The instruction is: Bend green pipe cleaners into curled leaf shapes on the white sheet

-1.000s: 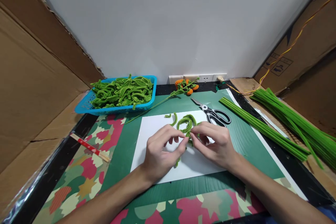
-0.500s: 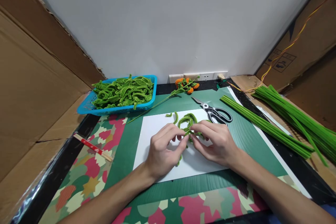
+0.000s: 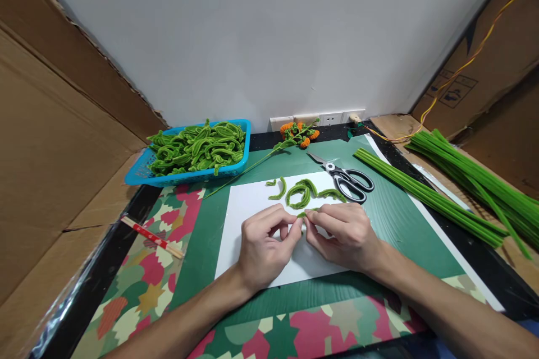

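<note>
My left hand (image 3: 269, 241) and my right hand (image 3: 343, 233) meet above a white sheet of paper (image 3: 233, 230), each pinching a short green pipe cleaner (image 3: 301, 215) between thumb and forefinger. Much of that piece is hidden by the fingers. Just beyond them lie a coiled green pipe cleaner (image 3: 290, 197), a curved bunch of green pieces (image 3: 332, 194) and a few small bent bits (image 3: 282, 185). Scissors (image 3: 330, 167) with black and white handles rest at the paper's upper right, blades partly apart.
A blue basket (image 3: 247, 148) heaped with bent green pipe cleaners stands at back left. An orange flower stem (image 3: 290, 143) lies by the wall. Straight green pipe cleaners (image 3: 421, 193) lie right, chopsticks (image 3: 151, 236) left. Cardboard (image 3: 54, 140) flanks the table.
My hands have come slightly nearer to me, uncovering more of the coil and the curved bunch. The pinched pipe cleaner now shows less between my fingers. The view has shifted slightly.
</note>
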Tool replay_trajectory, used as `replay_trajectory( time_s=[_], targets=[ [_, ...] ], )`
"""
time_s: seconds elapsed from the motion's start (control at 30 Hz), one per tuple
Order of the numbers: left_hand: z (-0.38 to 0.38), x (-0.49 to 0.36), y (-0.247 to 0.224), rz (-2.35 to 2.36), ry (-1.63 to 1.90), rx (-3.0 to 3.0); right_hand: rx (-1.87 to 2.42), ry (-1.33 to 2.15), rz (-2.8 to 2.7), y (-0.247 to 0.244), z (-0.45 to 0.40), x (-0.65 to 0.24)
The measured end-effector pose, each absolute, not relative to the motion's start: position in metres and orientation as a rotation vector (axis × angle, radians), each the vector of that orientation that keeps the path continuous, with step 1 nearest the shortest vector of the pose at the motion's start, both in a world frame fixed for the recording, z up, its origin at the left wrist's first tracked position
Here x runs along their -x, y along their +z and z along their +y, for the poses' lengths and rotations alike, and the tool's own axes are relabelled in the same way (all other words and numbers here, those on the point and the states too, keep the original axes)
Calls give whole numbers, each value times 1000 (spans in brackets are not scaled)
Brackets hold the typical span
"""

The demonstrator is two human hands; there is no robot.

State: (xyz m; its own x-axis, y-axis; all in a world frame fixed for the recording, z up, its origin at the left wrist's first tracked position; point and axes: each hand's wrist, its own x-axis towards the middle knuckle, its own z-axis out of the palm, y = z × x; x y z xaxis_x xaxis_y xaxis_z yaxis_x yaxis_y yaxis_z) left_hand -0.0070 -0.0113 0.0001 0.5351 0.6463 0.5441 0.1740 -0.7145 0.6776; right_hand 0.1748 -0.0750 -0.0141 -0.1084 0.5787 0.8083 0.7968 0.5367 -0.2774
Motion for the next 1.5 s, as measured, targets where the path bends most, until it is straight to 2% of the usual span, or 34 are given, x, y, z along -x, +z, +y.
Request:
replay_trajectory(
  time_s=[0.27,0.37,0.5,0.6,0.77,1.13,1.3,1.5],
  targets=[
    [-6,6,-1,756,1043,-2167,1264,-279,-1814,-12,-76,-176],
    [-1,7,-3,796,1000,-2230,1348,-28,-1801,-7,-75,-183],
    [1,6,-2,800,948,-2275,1232,474,-1712,-2,-72,-192],
    [0,6,-2,798,959,-2285,1200,634,-1641,0,-70,-195],
    [0,7,-4,746,979,-2300,1191,698,-1679,6,-68,-200],
    [2,8,0,737,993,-2173,1279,686,-2121,25,-75,-228],
    [8,8,-1,812,999,-2081,1345,495,-2345,19,-77,-217],
    [12,6,-4,832,1016,-2004,1339,540,-2288,23,-74,-226]
  ],
)
